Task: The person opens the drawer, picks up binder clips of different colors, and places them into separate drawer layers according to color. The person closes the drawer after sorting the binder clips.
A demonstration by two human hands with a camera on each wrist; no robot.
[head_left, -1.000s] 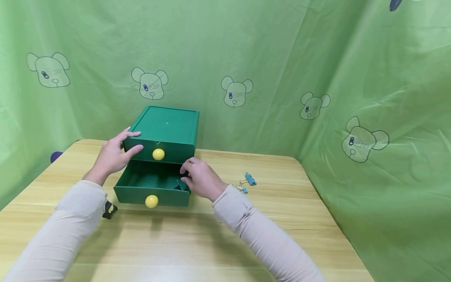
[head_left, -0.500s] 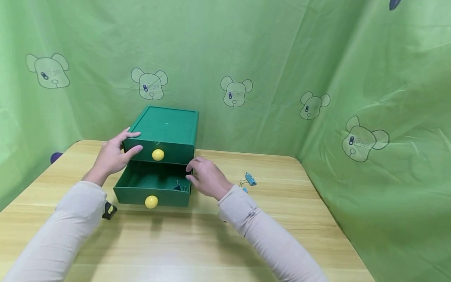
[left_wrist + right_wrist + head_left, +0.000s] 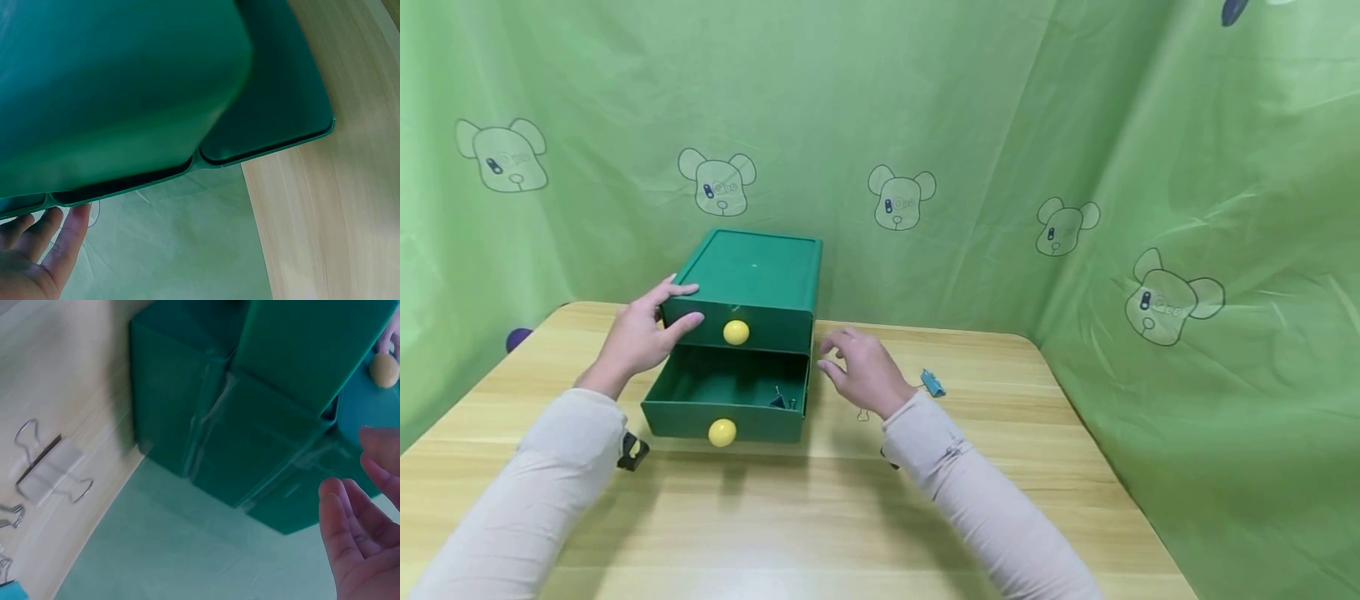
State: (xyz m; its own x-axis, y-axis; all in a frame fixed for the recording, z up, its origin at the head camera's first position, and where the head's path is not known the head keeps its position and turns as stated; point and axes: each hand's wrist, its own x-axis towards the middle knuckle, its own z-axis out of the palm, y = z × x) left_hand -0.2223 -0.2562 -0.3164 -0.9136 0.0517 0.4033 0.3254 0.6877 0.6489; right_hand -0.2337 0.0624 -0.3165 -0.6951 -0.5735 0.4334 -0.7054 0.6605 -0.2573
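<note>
A green two-drawer desktop box [image 3: 752,267] stands on the table, its upper drawer closed and its lower drawer [image 3: 685,417] pulled out. My left hand [image 3: 638,337] rests on the box's upper left corner, thumb on the front and straight fingers along the top and side. Inside the lower drawer, at the front right, lies a dark binder clip [image 3: 778,402] beside another small clip. To the right of the box my right hand [image 3: 868,373] hovers with loosely bent fingers and nothing visible between them. A white binder clip [image 3: 51,472] lies on the table in the right wrist view.
A blue binder clip [image 3: 933,383] lies beyond my right wrist. A black object with a yellow patch [image 3: 633,451] sits by my left sleeve, and a dark thing [image 3: 889,458] is mostly covered by my right sleeve. Green cloth [image 3: 820,108] hangs behind the table.
My right hand has moved out of the lower drawer, to the right and away from the box. The clips inside the drawer are now uncovered. My left hand has stayed in place.
</note>
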